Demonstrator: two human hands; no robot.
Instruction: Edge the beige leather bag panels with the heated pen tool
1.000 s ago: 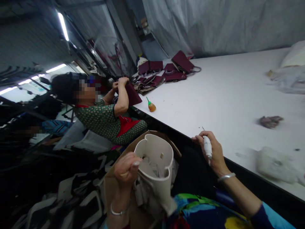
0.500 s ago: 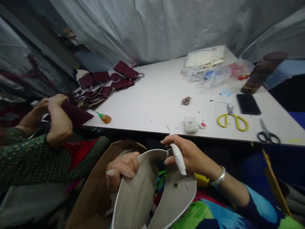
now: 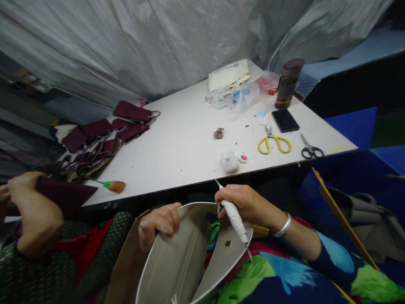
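Note:
My left hand is closed on the rim of a light grey bag with pale edges, which stands open over my lap. Fingers curl over the rim and the thumb lies on the outside. A small metal fitting sits on the bag's right panel. Slanting through my right hand is an awl with a white-wrapped handle and a thin metal point at each end. The right fingertips are at the bag's upper corner; whether they also pinch its edge I cannot tell.
On the white table lie yellow-handled scissors, black scissors, a phone, a white lump, a bottle and plastic bags. At left, a co-worker's arm is beside maroon pieces and a glue bottle.
The view has swung to the right, so the table things appear further left. The awl has shifted in my right hand, and its lower metal point now shows clearly. My left hand keeps its hold.

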